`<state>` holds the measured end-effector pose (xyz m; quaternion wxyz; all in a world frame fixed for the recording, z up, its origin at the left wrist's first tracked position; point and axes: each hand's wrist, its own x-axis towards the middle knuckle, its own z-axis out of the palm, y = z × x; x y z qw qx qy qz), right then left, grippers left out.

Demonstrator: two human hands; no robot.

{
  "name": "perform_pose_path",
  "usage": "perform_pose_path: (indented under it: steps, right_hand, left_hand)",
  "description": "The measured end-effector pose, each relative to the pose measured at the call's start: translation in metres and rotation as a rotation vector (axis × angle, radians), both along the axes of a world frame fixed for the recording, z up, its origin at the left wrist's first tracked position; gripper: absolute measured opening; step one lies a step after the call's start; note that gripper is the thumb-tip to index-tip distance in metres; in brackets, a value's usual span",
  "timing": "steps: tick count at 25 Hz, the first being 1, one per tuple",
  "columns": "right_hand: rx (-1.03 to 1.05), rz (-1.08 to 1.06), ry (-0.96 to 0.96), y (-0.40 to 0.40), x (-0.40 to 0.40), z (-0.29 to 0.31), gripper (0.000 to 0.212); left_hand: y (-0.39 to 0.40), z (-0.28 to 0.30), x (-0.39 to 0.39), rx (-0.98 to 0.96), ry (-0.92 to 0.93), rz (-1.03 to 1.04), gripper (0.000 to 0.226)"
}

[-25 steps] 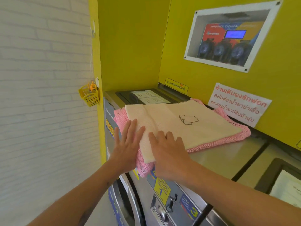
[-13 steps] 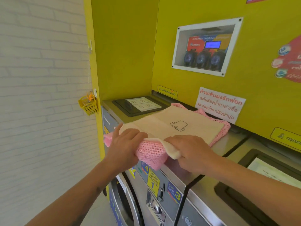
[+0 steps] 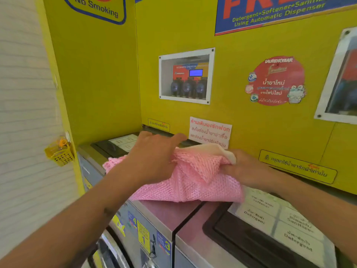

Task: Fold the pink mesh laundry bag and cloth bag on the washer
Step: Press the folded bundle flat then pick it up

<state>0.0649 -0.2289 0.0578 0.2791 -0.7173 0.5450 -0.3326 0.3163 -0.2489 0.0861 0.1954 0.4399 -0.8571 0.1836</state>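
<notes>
Both bags are now folded over vs 1 s ago: the near edge is lifted off the front of the washer top [image 3: 154, 206] and carried toward the back wall. The pink mesh bag [image 3: 191, 182] shows on the outside now; the cloth bag [image 3: 222, 151] is mostly wrapped inside, only a cream corner peeking above the right hand [image 3: 245, 169] fingers. The left hand [image 3: 154, 157], flat on the front edge before, now sits knuckles-up over the fold. The right hand is pinching the bundle's far corner.
</notes>
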Motion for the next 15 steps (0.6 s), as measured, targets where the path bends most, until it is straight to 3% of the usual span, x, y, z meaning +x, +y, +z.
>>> perform_pose_path:
  steps: [3, 6, 8, 10, 12, 14, 15]
  right_hand:
    - [-0.207, -0.211, 0.110, -0.039, 0.000, 0.008, 0.067]
    - [-0.210, -0.350, 0.230, -0.079, 0.002, 0.007, 0.088]
    - [-0.156, -0.458, 0.321, -0.108, -0.003, -0.001, 0.093]
    - [-0.052, -0.575, 0.506, -0.127, -0.007, -0.018, 0.099]
    - [-0.069, -0.672, 0.720, -0.143, -0.012, -0.039, 0.087]
    - [-0.129, -0.595, 0.783, -0.154, -0.016, -0.053, 0.056]
    - [-0.060, -0.494, 0.761, -0.156, -0.017, -0.056, 0.047]
  left_hand:
    - [-0.071, 0.026, -0.024, 0.129, -0.042, 0.034, 0.069]
    - [-0.138, 0.011, -0.048, 0.215, -0.095, 0.084, 0.069]
    - [-0.173, -0.013, -0.067, 0.146, -0.083, 0.125, 0.069]
    - [-0.192, -0.045, -0.081, -0.042, -0.020, 0.132, 0.068]
    - [-0.205, -0.075, -0.089, -0.167, 0.072, 0.049, 0.056]
    - [-0.216, -0.093, -0.090, 0.011, 0.073, 0.040, 0.034]
    - [-0.224, -0.100, -0.089, 0.165, 0.074, 0.060, 0.031]
